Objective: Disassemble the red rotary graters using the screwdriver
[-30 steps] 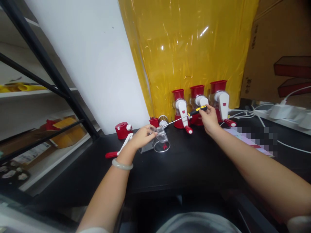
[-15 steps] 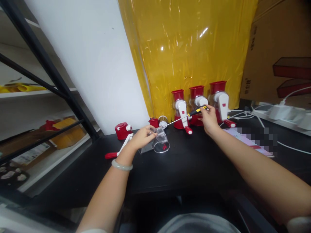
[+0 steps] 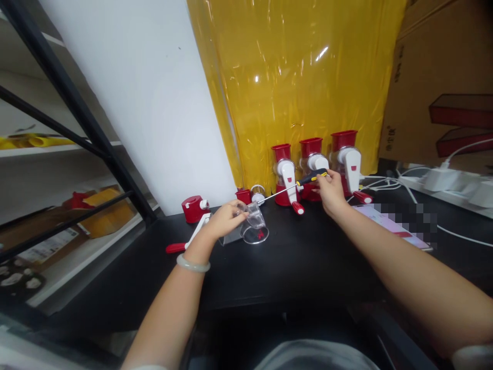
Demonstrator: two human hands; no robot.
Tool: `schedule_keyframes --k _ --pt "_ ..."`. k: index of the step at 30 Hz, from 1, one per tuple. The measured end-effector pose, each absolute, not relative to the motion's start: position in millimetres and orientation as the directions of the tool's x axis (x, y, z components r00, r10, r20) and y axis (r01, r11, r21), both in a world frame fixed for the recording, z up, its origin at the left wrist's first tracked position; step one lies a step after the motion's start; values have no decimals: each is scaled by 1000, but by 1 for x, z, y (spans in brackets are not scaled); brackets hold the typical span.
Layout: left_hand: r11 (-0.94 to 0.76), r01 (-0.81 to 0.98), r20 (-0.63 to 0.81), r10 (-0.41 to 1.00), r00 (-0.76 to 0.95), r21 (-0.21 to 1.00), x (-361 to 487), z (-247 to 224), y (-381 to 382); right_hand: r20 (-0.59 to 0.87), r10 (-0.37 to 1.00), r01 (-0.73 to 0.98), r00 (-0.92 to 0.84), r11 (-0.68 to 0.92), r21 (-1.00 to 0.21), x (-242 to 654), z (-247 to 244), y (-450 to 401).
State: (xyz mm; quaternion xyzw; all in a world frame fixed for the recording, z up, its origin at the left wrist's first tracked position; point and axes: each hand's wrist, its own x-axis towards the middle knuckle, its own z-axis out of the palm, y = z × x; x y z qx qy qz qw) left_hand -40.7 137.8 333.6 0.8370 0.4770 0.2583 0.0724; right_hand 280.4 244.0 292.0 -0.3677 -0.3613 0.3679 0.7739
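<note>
My left hand (image 3: 228,220) is closed on a clear plastic grater housing (image 3: 256,234) that rests on the black tabletop, a red mark showing through it. My right hand (image 3: 330,191) grips the black and yellow handle of a screwdriver (image 3: 310,177). The screwdriver's shaft slants down to the left, and its tip meets the top end of the clear housing; the exact contact point is too small to make out. Just behind the housing lie a metal grater drum (image 3: 258,193) and a small red part (image 3: 243,196).
Three red and white rotary graters (image 3: 284,174) stand along the back. At left are a red base piece (image 3: 194,208) and a white crank with a red handle (image 3: 176,247). To the right lie a phone (image 3: 389,226), white cables and a power strip (image 3: 458,190).
The screwdriver handle has turned slightly in my right hand, its yellow stripe now lower. My left hand and the clear housing stay in place.
</note>
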Motion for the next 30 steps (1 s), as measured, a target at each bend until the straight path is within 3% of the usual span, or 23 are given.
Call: schedule_keyframes --k 16,30 --pt "-534 758 361 837 411 376 -40 335 137 384 756 -207 529 554 -806 287 284 257" --pt "-533 752 373 837 401 387 -41 333 138 306 839 -402 450 496 -770 285 292 251"
